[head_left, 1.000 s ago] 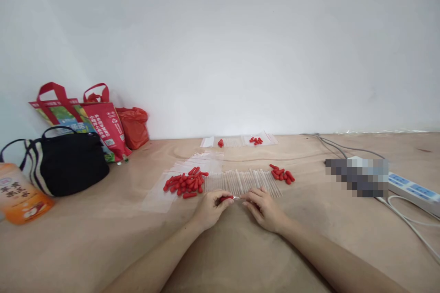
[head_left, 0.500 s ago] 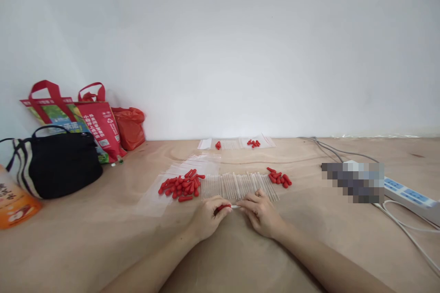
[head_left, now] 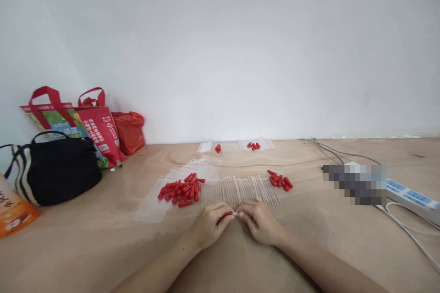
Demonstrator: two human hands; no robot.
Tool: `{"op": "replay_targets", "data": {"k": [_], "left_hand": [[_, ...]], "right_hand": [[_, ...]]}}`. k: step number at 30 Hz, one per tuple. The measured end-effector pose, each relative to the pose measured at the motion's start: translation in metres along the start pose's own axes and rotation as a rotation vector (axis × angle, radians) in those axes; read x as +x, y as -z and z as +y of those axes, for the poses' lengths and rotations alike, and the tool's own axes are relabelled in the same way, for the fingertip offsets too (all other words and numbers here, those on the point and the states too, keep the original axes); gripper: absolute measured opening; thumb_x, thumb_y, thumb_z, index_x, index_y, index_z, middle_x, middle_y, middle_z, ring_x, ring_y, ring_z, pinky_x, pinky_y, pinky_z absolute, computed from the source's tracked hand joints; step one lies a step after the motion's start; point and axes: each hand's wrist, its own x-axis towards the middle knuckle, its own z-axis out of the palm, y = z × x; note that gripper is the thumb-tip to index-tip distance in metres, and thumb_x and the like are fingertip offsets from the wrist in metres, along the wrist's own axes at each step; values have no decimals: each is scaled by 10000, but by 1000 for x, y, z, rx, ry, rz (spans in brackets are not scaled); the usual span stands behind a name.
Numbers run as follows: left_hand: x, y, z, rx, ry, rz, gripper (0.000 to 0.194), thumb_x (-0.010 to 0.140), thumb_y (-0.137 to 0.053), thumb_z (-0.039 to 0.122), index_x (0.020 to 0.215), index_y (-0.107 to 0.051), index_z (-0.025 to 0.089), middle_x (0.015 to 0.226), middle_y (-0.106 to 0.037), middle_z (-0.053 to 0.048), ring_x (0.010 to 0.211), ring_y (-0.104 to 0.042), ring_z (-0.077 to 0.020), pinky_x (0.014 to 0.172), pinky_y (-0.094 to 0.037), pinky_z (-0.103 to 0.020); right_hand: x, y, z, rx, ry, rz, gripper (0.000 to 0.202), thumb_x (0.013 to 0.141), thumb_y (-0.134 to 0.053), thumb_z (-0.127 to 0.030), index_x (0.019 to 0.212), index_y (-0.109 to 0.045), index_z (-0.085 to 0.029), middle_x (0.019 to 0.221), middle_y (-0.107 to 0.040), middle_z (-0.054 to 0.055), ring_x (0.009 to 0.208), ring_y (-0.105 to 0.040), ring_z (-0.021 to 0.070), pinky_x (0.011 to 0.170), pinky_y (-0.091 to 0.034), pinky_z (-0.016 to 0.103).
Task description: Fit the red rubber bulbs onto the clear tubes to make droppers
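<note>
there are four red bulb piles (head_left: 186,189), two tube rows (head_left: 238,189), two hands (head_left: 213,225).

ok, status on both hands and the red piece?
Left hand gripping red piece. Right hand pinching clear tube, lined up with it. Nothing seen blocking; tube row lies just beyond both hands.

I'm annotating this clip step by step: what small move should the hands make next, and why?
Probably a gentle push of the clear tube toward the red bulb with the right hand: the left hand pinches the bulb, the right holds the tube, and the two pieces line up end to end. How deep the tube sits is too small to tell.
</note>
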Motion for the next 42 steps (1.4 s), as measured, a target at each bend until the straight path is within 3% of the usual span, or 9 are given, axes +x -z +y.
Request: {"op": "replay_targets", "data": {"k": [5, 8, 12, 16, 19, 22, 28, 36, 42], "left_hand": [[4, 9, -2, 180, -158, -15, 245, 871, -360, 254, 935, -582, 172, 829, -609, -55, 772, -534, -152, 708, -421, -250], [4, 10, -3, 319, -216, -18, 261, 877, -346, 254, 915, -589, 166, 761, -605, -56, 724, -522, -161, 670, -407, -268], [3, 9, -6, 316, -150, 40, 261, 876, -349, 243, 867, -605, 192, 741, -604, -45, 728, -511, -162, 671, -391, -277], [1, 14, -13, 325, -29, 133, 319, 830, -445, 339, 1126, -512, 239, 989, -583, -67, 930, -487, -212, 809, -370, -349], [-4, 18, -20, 381, 83, 190, 541, 762, -527, 391, 1258, -369, 245, 1167, -480, -91, 1068, -409, -261, 895, -317, -427], [-7, 17, -27, 401, 148, 200, 449, 753, -534, 316, 1186, -448, 236, 1121, -500, -79, 1055, -420, -256, 899, -322, -435], [-7, 11, -30, 415, 158, 221, 231, 729, -546, 242, 957, -582, 232, 1027, -533, -59, 1003, -459, -249, 857, -364, -437], [-6, 11, -30, 405, 147, 227, 179, 712, -561, 218, 885, -606, 235, 1001, -542, -53, 979, -471, -244, 830, -381, -430], [-6, 11, -29, 396, 163, 208, 173, 719, -556, 225, 884, -607, 228, 1000, -542, -58, 980, -472, -243, 836, -372, -437]], "right_hand": [[2, 2, 1, 125, -59, -5, 257, 867, -340, -219, 727, -554, -193, 689, -599, -9, 678, -542, 124, 650, -339, 250], [2, 4, -1, 159, -55, 13, 258, 867, -341, -222, 739, -563, -191, 683, -591, -9, 669, -537, 123, 652, -352, 244], [2, 9, -8, 112, 22, 7, 258, 863, -335, -204, 854, -593, -200, 751, -589, 22, 720, -530, 133, 658, -371, 243], [1, 17, 1, -142, 22, 76, 235, 820, -400, -197, 932, -604, -229, 770, -589, 40, 770, -516, 175, 693, -353, 300], [0, 27, 26, -134, -199, 297, 241, 807, -397, -199, 958, -584, -199, 799, -608, 49, 751, -537, 166, 682, -364, 284], [-1, 40, 55, -157, -560, 472, 240, 797, -392, -235, 957, -555, -162, 759, -621, 48, 684, -553, 163, 614, -366, 256], [5, 46, 68, -420, -844, 306, 178, 769, -426, -232, 858, -575, -190, 839, -642, 44, 766, -571, 174, 675, -315, 270], [10, 38, 58, -489, -884, 182, 233, 788, -395, -292, 889, -593, -223, 846, -646, 48, 820, -569, 218, 767, -292, 369], [2, 55, 78, -474, -869, 230, 302, 824, -340, -283, 967, -600, -228, 957, -610, 71, 859, -549, 212, 761, -307, 358]]}}
